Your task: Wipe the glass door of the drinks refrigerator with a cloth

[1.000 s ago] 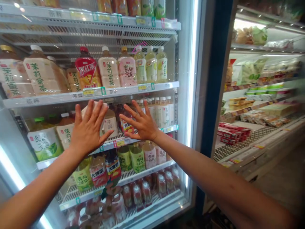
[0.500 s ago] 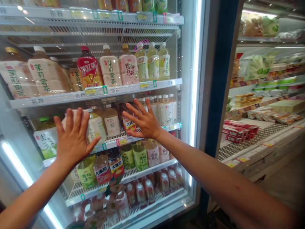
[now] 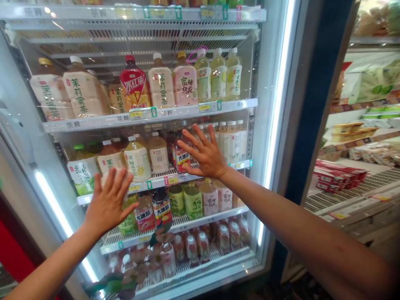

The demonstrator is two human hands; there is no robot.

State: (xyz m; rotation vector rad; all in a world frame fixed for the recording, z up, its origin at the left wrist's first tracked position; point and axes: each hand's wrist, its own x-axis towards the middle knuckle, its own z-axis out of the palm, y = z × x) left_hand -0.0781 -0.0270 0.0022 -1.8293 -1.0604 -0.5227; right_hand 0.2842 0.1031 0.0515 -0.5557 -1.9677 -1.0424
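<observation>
Both my hands reach toward a lit drinks fridge with their backs to me. My left hand (image 3: 109,202) has its fingers spread and holds nothing; it covers part of the shelf edge (image 3: 175,180) and a green tea bottle (image 3: 128,225) below. My right hand (image 3: 208,156), also spread and holding nothing, is in front of the second bottle row, overlapping a dark iced tea bottle (image 3: 182,160). Whether either hand touches glass, I cannot tell. Above stand a red-labelled tea bottle (image 3: 135,85), a pink-labelled bottle (image 3: 185,85) and white-labelled bottles (image 3: 83,93).
A bright light strip (image 3: 276,121) runs down the fridge's right side, another (image 3: 54,204) down its left. To the right, open shelving holds red boxes (image 3: 339,177) and packaged food. Small bottles (image 3: 204,246) fill the bottom shelf.
The view has shifted left, so the fridge appears further right. My left hand has moved lower against the shelves; my right hand keeps nearly the same place before the second row.
</observation>
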